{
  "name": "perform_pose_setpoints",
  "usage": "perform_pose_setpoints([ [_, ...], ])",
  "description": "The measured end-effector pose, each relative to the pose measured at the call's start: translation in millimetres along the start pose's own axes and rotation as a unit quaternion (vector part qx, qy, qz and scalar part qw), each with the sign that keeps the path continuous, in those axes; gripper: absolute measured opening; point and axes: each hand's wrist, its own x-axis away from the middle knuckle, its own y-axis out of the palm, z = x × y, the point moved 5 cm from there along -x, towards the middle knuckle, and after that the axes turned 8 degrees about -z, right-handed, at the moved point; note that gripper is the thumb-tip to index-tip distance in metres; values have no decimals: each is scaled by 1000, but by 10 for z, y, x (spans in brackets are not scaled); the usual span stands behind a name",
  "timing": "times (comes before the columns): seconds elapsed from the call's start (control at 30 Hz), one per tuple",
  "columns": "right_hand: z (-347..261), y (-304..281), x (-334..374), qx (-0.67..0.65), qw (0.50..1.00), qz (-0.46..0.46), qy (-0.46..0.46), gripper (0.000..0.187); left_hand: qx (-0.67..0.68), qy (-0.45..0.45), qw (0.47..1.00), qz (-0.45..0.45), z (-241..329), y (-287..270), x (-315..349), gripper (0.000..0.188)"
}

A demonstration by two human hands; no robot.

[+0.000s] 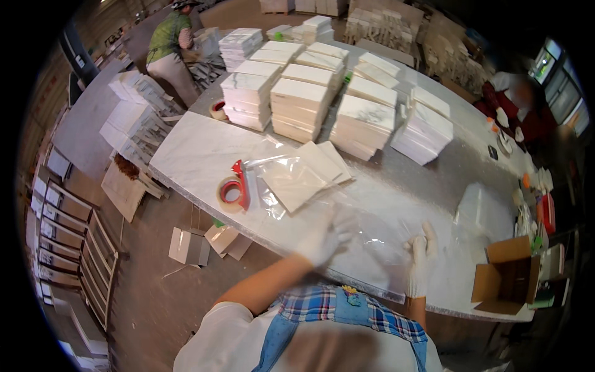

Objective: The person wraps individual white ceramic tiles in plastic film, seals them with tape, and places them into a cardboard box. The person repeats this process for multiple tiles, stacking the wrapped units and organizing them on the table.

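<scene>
My left hand (334,239), in a white glove, is over the table's near edge, its fingers smeared by motion. To its right my gloved right hand (421,254) pinches the edge of a clear plastic bag (379,237), which stretches between both hands. Whether the left hand grips the bag I cannot tell. Just beyond them, pale flat tiles (300,180) lie overlapping, with clear plastic film (269,158) around their left side. A red tape dispenser (243,186) with a roll of tape stands left of the tiles.
Several stacks of white marbled tiles (300,102) stand across the table. An open cardboard box (505,276) and a pile of clear bags (476,214) are at the right. Another tape roll (218,110) sits by the stacks. Two people (170,53) work farther off.
</scene>
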Motion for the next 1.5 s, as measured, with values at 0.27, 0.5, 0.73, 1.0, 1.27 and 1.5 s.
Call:
perform_pose_setpoints([
  [0.27,458,-1145,898,-35,994,102,28,49,19,59,996,65,-571,-126,-498,16],
  [0.5,1022,-1590,1501,-136,963,222,73,45,-346,159,914,138,-635,299,-357,22],
  [0.73,1075,-1618,1364,-152,946,273,86,42,-876,93,472,-36,-642,472,-105,96],
  [1.0,998,-1939,1051,-109,955,273,34,41,-904,117,397,-108,-868,422,-95,60],
  [1.27,1135,-2052,1036,-12,958,285,-7,44,-814,379,439,31,-622,142,-264,8],
  [1.5,1394,-1436,1265,-89,980,125,130,37,-926,318,147,140,38,1000,-452,10],
])
